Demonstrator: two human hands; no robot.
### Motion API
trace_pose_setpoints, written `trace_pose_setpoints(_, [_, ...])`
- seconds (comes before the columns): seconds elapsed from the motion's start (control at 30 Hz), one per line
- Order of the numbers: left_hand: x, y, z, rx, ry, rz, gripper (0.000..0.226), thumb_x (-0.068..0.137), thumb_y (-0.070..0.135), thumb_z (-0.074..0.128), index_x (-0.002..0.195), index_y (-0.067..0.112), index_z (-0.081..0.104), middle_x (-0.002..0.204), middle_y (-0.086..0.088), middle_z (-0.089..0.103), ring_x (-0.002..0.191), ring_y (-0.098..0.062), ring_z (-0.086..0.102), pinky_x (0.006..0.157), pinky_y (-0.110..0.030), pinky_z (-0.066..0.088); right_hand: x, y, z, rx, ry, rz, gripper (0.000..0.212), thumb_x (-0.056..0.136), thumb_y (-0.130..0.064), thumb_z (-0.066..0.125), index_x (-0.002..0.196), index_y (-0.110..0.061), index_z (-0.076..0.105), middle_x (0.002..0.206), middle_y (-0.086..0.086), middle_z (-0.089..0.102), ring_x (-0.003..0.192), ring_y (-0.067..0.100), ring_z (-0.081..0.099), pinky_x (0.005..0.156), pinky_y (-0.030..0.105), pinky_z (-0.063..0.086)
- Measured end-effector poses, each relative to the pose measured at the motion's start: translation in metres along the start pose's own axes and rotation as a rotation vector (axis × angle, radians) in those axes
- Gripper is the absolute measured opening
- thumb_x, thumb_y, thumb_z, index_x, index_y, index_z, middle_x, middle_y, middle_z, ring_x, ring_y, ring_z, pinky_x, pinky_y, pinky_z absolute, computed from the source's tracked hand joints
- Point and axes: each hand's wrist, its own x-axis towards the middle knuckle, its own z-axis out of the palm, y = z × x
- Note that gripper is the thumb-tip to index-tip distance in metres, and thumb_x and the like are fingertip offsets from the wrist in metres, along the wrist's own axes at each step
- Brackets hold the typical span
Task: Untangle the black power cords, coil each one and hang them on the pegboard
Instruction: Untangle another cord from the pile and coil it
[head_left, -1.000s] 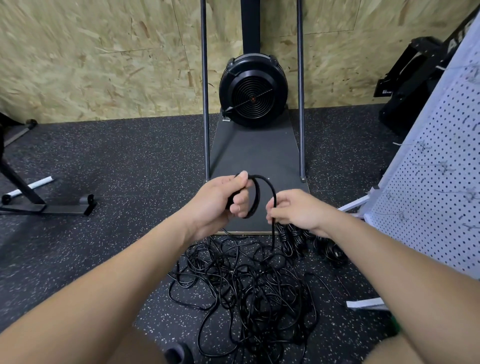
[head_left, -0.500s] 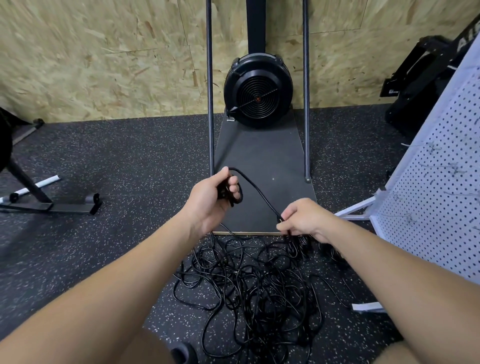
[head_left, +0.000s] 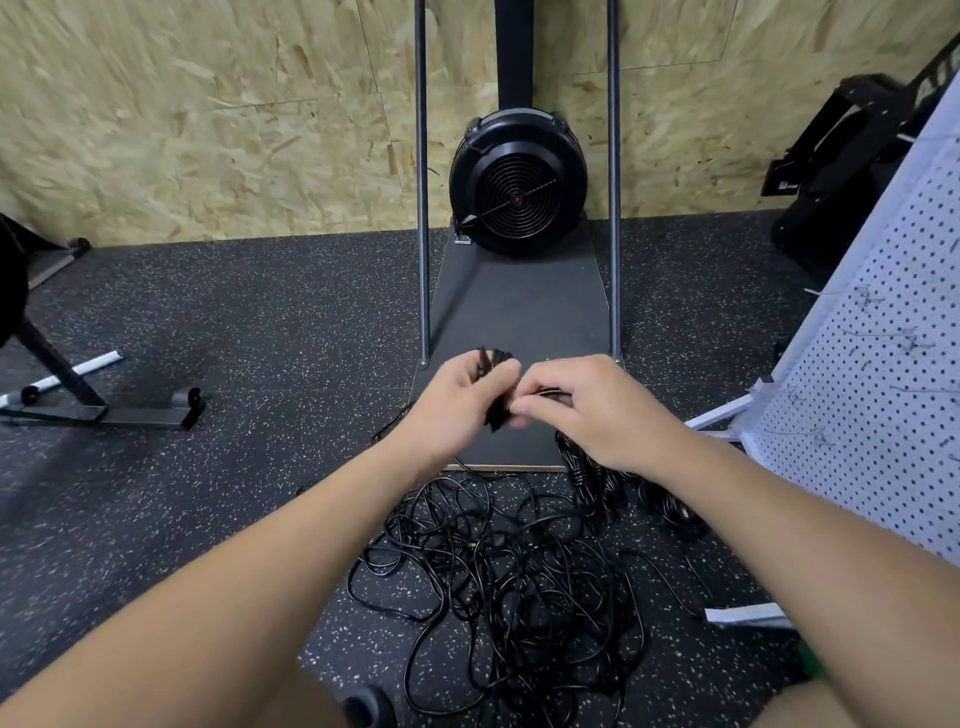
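A tangled heap of black power cords (head_left: 509, 577) lies on the speckled rubber floor below my arms. My left hand (head_left: 457, 405) grips a small folded bundle of black cord (head_left: 493, 364), whose loops stick out above and below the fist. My right hand (head_left: 587, 410) pinches a strand of the same cord right beside it, fingers curled, the two hands almost touching. Some coiled cords (head_left: 670, 504) lie on the floor under my right wrist. The white pegboard (head_left: 883, 395) with wire hooks leans at the right.
A black fan-wheel exercise machine (head_left: 517, 179) stands ahead on a dark base plate (head_left: 519, 312) between two upright poles. A black stand with a white bar (head_left: 78, 400) sits at the left. More black equipment (head_left: 841, 171) is at the back right. An OSB wall closes the back.
My right hand rose from near the floor pile and came in against my left hand. The slack strand stretched between them is now gathered into the bundle in my left fist.
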Motion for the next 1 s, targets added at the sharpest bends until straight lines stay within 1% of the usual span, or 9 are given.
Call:
trace_pose_setpoints(0.07, [-0.003,0.003,0.006,0.059,-0.101,-0.033,0.04,0.117,0.026,0.053,0.108,-0.013,0.058,0.089,-0.027,0.077,0.074,-0.041,0.076,0.068,-0.041,0.06,-0.002,-0.002,-0.007,0.059,0.067,0.004,0.028,0.089,-0.033,0.091,0.093,-0.028,0.064,0.07,-0.007,0.069,0.063,0.016,0.059,0.069,0.042,0.053])
trace_pose_setpoints(0.17, [-0.009,0.009,0.014,-0.003,-0.205,-0.125,0.05,0.119,0.038,0.044,0.098,-0.004,0.063,0.072,-0.021,0.072,0.056,-0.028,0.061,0.058,-0.032,0.049,-0.001,-0.003,-0.02,0.166,0.08,0.049,0.038,0.08,-0.026,0.099,0.093,-0.019,0.063,0.073,0.002,0.067,0.063,0.019,0.058,0.066,0.035,0.049])
trace_pose_setpoints(0.27, [-0.009,0.009,0.011,-0.059,-0.322,-0.177,0.053,0.115,0.049,0.046,0.099,0.003,0.067,0.057,-0.015,0.057,0.054,-0.025,0.042,0.056,-0.034,0.033,0.001,0.01,-0.031,0.315,-0.013,0.085,0.028,0.085,-0.008,0.093,0.101,-0.009,0.07,0.087,0.008,0.078,0.082,0.023,0.073,0.082,0.037,0.058])
trace_pose_setpoints(0.37, [-0.013,0.011,0.01,-0.167,-0.447,-0.176,0.031,0.114,0.026,0.054,0.099,-0.001,0.058,0.057,-0.009,0.052,0.055,-0.02,0.037,0.058,-0.033,0.031,0.0,0.022,-0.035,0.424,0.005,0.106,0.021,0.089,0.001,0.086,0.106,-0.005,0.075,0.101,0.004,0.077,0.095,0.017,0.072,0.094,0.03,0.06])
trace_pose_setpoints(0.5, [-0.014,0.013,0.014,-0.303,-0.319,-0.172,0.029,0.116,0.023,0.05,0.09,0.011,0.057,0.061,-0.006,0.051,0.056,-0.018,0.036,0.058,-0.028,0.039,-0.001,0.04,-0.027,0.409,0.068,0.272,0.013,0.097,-0.011,0.082,0.109,-0.014,0.079,0.103,0.003,0.082,0.097,0.015,0.076,0.099,0.027,0.057])
trace_pose_setpoints(0.63, [-0.011,0.015,0.011,-0.394,-0.187,-0.138,0.029,0.115,0.028,0.051,0.091,0.014,0.057,0.064,-0.001,0.045,0.055,-0.016,0.034,0.059,-0.029,0.038,-0.006,0.067,-0.008,0.424,-0.023,0.416,0.014,0.094,-0.01,0.085,0.105,-0.016,0.08,0.105,0.014,0.082,0.093,0.017,0.072,0.1,0.036,0.055])
trace_pose_setpoints(0.8, [-0.01,0.016,0.004,-0.443,-0.119,-0.101,0.026,0.115,0.031,0.051,0.095,0.015,0.056,0.065,0.003,0.041,0.057,-0.015,0.033,0.062,-0.029,0.037,-0.008,0.084,0.022,0.442,-0.128,0.571,0.016,0.091,-0.006,0.086,0.106,-0.011,0.08,0.1,0.004,0.084,0.095,0.013,0.075,0.102,0.032,0.054])
trace_pose_setpoints(0.9, [-0.007,0.016,0.002,-0.485,-0.075,-0.07,0.025,0.115,0.033,0.051,0.096,0.017,0.057,0.066,0.005,0.037,0.058,-0.014,0.03,0.063,-0.03,0.034,-0.003,0.086,0.032,0.592,-0.067,0.709,0.02,0.095,-0.009,0.084,0.114,-0.003,0.079,0.111,0.011,0.083,0.103,0.016,0.079,0.104,0.031,0.051])
trace_pose_setpoints(1.0, [-0.002,0.016,-0.003,-0.555,0.017,-0.052,0.027,0.115,0.034,0.05,0.095,0.018,0.057,0.065,0.007,0.032,0.057,-0.014,0.028,0.063,-0.03,0.033,0.0,0.08,0.041,0.875,0.043,0.801,0.027,0.101,-0.011,0.078,0.123,0.002,0.069,0.111,0.012,0.082,0.102,0.028,0.082,0.106,0.044,0.058])
